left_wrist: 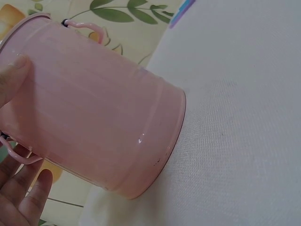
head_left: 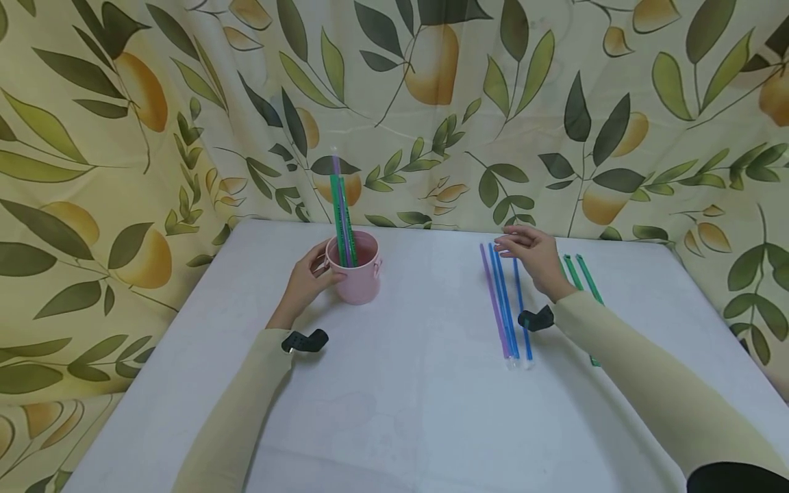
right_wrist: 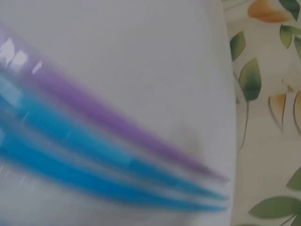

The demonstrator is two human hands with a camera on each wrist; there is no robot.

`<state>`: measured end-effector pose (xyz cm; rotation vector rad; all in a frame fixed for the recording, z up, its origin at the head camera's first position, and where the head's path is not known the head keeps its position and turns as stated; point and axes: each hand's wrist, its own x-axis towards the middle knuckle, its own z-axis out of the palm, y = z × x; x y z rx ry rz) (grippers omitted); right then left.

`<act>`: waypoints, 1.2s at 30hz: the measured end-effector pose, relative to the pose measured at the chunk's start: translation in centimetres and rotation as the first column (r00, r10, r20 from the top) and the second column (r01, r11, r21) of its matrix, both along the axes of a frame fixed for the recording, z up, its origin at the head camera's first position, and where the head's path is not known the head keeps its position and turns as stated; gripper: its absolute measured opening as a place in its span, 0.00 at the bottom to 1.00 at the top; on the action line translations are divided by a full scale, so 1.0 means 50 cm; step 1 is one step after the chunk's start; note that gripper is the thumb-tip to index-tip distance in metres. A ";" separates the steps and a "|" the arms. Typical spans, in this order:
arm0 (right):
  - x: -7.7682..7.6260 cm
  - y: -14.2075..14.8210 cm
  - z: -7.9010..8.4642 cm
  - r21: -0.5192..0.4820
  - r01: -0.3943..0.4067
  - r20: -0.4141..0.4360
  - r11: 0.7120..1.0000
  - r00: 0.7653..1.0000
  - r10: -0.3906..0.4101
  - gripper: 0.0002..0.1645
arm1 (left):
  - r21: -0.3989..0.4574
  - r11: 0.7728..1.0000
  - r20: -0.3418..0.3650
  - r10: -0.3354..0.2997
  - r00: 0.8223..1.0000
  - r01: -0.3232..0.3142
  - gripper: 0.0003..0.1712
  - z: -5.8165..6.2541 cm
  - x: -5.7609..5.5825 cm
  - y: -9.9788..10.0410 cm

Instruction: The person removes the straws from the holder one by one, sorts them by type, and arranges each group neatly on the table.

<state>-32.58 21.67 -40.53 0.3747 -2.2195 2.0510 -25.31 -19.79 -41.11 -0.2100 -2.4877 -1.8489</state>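
My left hand holds a small pink metal bucket at its left side. In the left wrist view the thumb lies on the wall of the bucket, and the fingers are by one of its loop handles. Green drinking straws and a purple one stand upright in the bucket. My right hand hovers over the far ends of wrapped straws, its fingers loosely bent with nothing seen in them. Beneath and beside it lie a purple straw and several blue straws; the right wrist view shows them blurred.
Two green straws lie to the right, partly hidden by the right forearm. The white table ends at a fabric backdrop with leaves and fruit. Dark wrist straps are at both cuffs.
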 end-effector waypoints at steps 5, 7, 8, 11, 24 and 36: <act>-0.008 -0.054 0.019 -0.056 -0.060 -0.038 0.997 0.998 0.058 0.12 | 0.014 1.000 -0.002 0.000 1.000 0.000 0.43 -0.001 -0.001 0.000; -0.013 -0.077 0.025 -0.054 -0.079 -0.039 0.995 0.996 0.076 0.12 | 0.014 1.000 0.002 0.000 1.000 0.000 0.43 -0.001 0.000 0.000; -0.015 -0.089 0.029 -0.052 -0.088 -0.038 0.995 0.996 0.086 0.13 | 0.014 1.000 0.003 0.000 1.000 0.000 0.43 0.000 0.000 0.000; -0.022 -0.124 0.041 -0.035 -0.106 -0.027 0.994 0.994 0.105 0.17 | 0.010 1.000 0.007 0.001 1.000 -0.001 0.43 0.001 0.000 0.000; -0.052 -0.266 0.084 0.009 -0.176 0.043 0.984 0.983 0.176 0.24 | 0.002 1.000 0.022 0.007 1.000 -0.008 0.43 0.003 0.003 0.002; -0.068 -0.369 0.120 0.090 -0.246 0.128 0.965 0.964 0.234 0.25 | 0.008 1.000 0.015 0.002 1.000 -0.003 0.43 0.006 0.004 0.003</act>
